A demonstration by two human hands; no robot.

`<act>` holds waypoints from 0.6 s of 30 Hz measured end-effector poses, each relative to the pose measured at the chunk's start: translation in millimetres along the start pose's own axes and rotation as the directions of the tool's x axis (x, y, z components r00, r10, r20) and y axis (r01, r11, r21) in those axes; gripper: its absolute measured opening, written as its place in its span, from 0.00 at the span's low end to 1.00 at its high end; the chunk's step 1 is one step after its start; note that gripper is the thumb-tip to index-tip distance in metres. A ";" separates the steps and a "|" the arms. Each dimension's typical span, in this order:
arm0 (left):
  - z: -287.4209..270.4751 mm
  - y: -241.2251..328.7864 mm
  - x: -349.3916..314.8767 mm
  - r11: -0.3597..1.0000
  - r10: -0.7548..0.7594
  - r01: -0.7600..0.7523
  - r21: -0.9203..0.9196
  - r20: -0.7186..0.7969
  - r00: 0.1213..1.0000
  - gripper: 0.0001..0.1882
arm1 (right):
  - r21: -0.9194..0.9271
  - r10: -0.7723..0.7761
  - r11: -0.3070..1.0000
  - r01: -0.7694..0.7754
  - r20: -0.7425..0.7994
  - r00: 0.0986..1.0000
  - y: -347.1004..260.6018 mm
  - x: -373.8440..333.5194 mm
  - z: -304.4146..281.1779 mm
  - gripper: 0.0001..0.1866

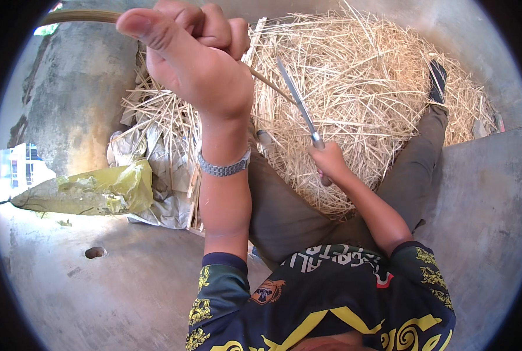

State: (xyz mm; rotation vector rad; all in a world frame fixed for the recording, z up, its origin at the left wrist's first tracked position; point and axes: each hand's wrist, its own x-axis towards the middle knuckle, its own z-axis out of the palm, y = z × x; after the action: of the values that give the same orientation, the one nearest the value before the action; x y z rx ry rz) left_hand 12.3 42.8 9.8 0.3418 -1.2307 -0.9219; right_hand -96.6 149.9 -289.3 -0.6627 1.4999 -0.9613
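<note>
Raised close to the camera, my left hand is closed round a long thin bamboo-like strip. One end of the strip runs out at the upper left; the other comes out behind my wrist and slants down toward the knife. My right hand grips a long-bladed knife by its handle, in front of my lap. The blade points up and away, and the strip's thin end seems to meet it near mid-blade; whether they touch I cannot tell.
A big heap of pale shavings lies between and beyond my legs. On the left are a yellow sack, crumpled grey sheeting and split sticks. The concrete floor has a small hole. Walls stand behind.
</note>
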 end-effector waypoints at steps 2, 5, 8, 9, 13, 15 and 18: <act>-4.0 -3.1 -0.9 0.997 -0.021 0.023 -0.080 0.025 0.999 0.34 | -0.002 -0.114 0.993 0.114 0.030 0.993 -17.5 -10.5 6.3 0.13; -5.5 -4.5 6.1 0.977 -0.074 0.088 -0.196 0.079 0.994 0.37 | 0.052 -0.282 0.959 0.279 0.056 0.958 -29.7 -10.8 14.7 0.18; -11.2 -1.8 6.1 0.954 -0.137 0.176 -0.243 0.169 0.976 0.38 | 0.042 -0.014 0.999 0.016 -0.048 0.999 -18.5 -6.3 17.7 0.13; -15.0 -6.3 7.6 0.946 -0.164 0.206 -0.250 0.180 0.970 0.38 | 0.072 0.003 0.997 -0.001 -0.037 0.999 -13.5 -3.0 15.9 0.14; -21.8 -19.0 10.3 0.909 -0.218 0.282 -0.306 0.227 0.949 0.39 | 0.123 0.029 0.992 -0.028 -0.004 1.000 -26.7 -3.6 9.8 0.17; -18.9 -19.1 9.5 0.916 -0.206 0.267 -0.300 0.220 0.954 0.39 | 0.070 -0.062 0.996 0.061 0.016 0.998 -43.4 -11.0 9.4 0.13; -11.1 -19.1 6.4 0.951 -0.192 0.222 -0.215 0.154 0.969 0.39 | -0.034 -0.290 0.956 0.291 0.042 0.956 -41.6 -16.2 11.9 0.10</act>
State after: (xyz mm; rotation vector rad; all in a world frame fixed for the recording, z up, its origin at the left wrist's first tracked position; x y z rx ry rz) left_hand 14.7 23.6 -2.7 0.2300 -1.2067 -1.2741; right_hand -87.1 140.4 -245.2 -0.9442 1.4157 -1.1365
